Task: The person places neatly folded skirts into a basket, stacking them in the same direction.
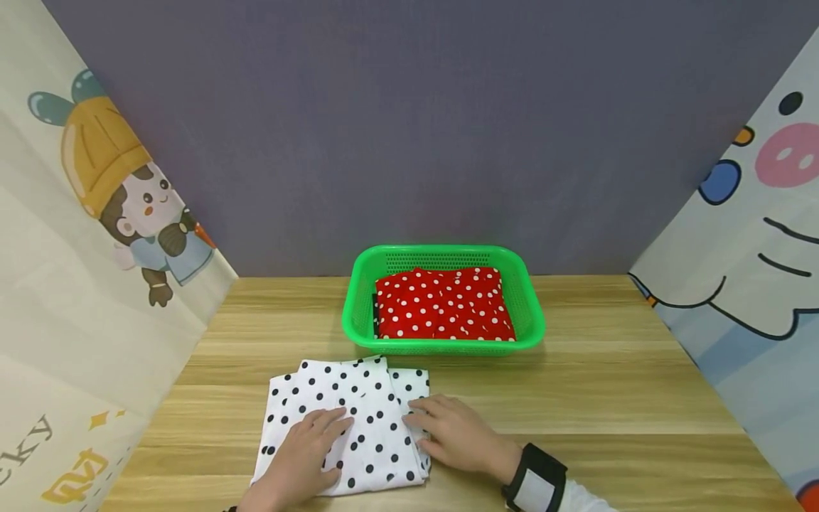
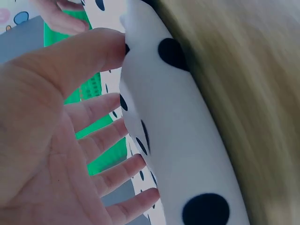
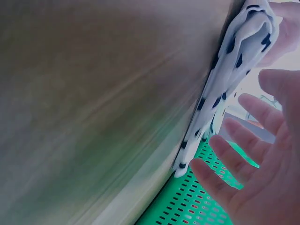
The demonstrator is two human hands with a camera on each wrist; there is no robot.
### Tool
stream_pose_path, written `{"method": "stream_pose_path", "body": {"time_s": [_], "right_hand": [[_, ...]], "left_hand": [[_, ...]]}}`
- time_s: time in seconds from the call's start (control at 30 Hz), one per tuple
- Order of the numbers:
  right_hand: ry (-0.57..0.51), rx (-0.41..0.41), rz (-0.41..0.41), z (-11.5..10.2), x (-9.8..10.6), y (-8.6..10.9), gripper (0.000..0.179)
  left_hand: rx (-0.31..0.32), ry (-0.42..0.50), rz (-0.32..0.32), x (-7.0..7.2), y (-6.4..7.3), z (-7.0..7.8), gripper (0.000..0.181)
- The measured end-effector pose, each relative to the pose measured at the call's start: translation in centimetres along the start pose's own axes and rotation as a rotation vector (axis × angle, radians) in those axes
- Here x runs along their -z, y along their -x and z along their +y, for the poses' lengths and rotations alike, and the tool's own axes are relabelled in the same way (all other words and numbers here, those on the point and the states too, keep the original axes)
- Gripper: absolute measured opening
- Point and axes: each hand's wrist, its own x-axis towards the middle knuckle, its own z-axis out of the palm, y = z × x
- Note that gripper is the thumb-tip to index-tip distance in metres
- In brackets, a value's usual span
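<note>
A white cloth with black dots (image 1: 365,427) lies folded in layers on the wooden table, its upper layer slightly askew over the lower one. My left hand (image 1: 306,451) rests on the left part of the cloth, fingers spread; in the left wrist view its fingertips (image 2: 136,161) touch the fabric. At the cloth's right edge is my right hand (image 1: 457,434), its fingers fairly straight and spread beside the folded edge. The right wrist view shows the cloth's rolled fold (image 3: 234,61) close to that hand, with nothing gripped.
Behind the cloth stands a green plastic basket (image 1: 441,347) with perforated walls. Inside it lies folded red fabric with white dots (image 1: 444,306), with a dark edge at its left. A grey wall (image 1: 422,128) rises behind the table (image 1: 608,398); printed curtains flank both sides.
</note>
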Motion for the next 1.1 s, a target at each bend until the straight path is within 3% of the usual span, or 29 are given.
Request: {"method": "stream_pose_path", "body": {"time_s": [0.33,0.63,0.77,1.1], "right_hand": [[0.016,-0.022,-0.073,-0.2,0.0,0.6,0.035],[0.028,-0.071,-0.088,0.4,0.0,1.9,0.037],[0.015,-0.094,-0.095,0.6,0.1,2.6,0.037],[-0.029,-0.140,-0.103,1.6,1.2,4.5,0.037]], "left_hand": [[0.000,-0.003,-0.100,-0.6,-1.8,2.7,0.062],[-0.034,-0.047,-0.135,-1.0,-2.4,3.5,0.064],[-0.049,-0.073,-0.106,-1.0,-2.3,3.8,0.059],[-0.057,-0.080,0.091,-0.8,-2.0,3.3,0.051]]}}
